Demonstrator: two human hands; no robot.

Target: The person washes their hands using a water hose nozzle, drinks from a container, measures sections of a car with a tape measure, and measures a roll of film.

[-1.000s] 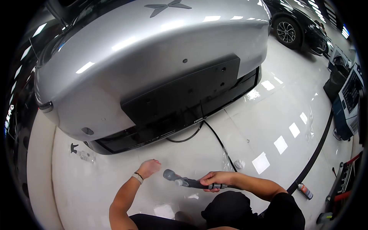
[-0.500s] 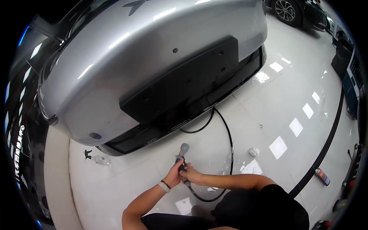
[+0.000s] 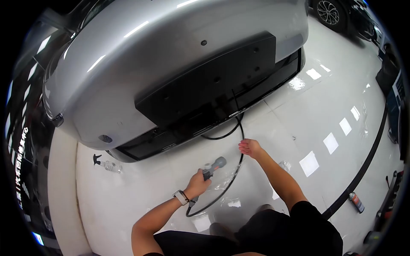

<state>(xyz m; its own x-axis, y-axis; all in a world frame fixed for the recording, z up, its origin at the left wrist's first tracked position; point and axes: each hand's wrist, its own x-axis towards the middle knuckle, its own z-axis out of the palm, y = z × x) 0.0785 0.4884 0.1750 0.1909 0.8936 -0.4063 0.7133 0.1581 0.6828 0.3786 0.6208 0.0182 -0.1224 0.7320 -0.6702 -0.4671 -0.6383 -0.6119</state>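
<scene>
My left hand [image 3: 197, 184] is wrapped round the handle of a grey-and-black charging gun [image 3: 217, 164], its rounded grey head pointing up and right. A thick black cable [image 3: 222, 194] leaves the lower end of the handle and curves right, then up toward the underside of the silver car [image 3: 171, 55]. My right hand [image 3: 250, 148] is out at arm's length, its fingers curled round the cable just short of the rear bumper. The car's black plate panel [image 3: 209, 81] lies above both hands.
A spray bottle [image 3: 109, 165] lies on the glossy white floor at left. Crumpled clear plastic [image 3: 285, 165] is beside my right forearm. An aerosol can [image 3: 356, 202] and a wide black floor strip [image 3: 363, 170] are at right. A dark car [image 3: 341, 19] stands far right.
My right hand has left the charging gun and moved up and right to the cable. My left hand keeps the gun, now tilted further right. The cable loop has shifted left.
</scene>
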